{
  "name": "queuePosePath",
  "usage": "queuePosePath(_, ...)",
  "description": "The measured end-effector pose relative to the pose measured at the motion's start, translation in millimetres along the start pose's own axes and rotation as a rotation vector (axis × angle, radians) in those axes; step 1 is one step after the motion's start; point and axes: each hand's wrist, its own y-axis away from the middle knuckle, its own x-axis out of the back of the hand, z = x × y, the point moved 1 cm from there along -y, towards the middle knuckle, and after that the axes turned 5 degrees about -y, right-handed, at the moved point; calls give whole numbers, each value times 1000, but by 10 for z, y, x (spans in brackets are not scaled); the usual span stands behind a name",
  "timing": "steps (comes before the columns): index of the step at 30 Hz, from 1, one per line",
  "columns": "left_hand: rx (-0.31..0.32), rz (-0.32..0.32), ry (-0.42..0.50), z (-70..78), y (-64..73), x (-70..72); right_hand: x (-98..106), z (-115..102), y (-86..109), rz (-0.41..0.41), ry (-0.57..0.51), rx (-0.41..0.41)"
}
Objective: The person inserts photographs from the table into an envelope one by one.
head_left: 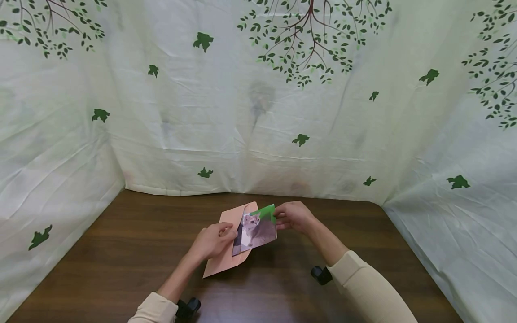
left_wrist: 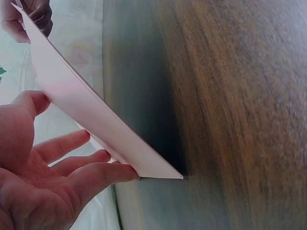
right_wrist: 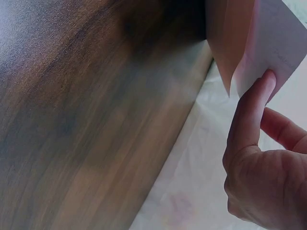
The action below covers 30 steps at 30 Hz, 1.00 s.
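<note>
A pink envelope [head_left: 220, 264] is held tilted over the table by my left hand [head_left: 214, 241], thumb on one face and fingers behind it. In the left wrist view the envelope [left_wrist: 96, 110] slants down, its lower corner close to the tabletop. A cat photo [head_left: 258, 231] with a green upper edge sticks partly out of the envelope's open side; its left part is hidden inside. My right hand [head_left: 295, 216] pinches the photo's right edge. The right wrist view shows the photo's pale back [right_wrist: 273, 48] with faint writing, the finger pressed against it.
The brown wooden table [head_left: 121, 251] spreads beneath both hands. A white cloth [head_left: 181, 112] printed with leaves and branches hangs behind it and along both sides. Dark wrist-worn devices, one at the left wrist [head_left: 188, 308] and one at the right [head_left: 321, 275], stick out below the arms.
</note>
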Motion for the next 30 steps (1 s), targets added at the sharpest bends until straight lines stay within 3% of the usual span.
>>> queuePosePath(9,-10,10,3,11,-11,-10,-27,46,-65,0,-40,-6)
queuePosePath(30,-40,19,-24,7,0,0,-349,75,-140,-77,-107,11)
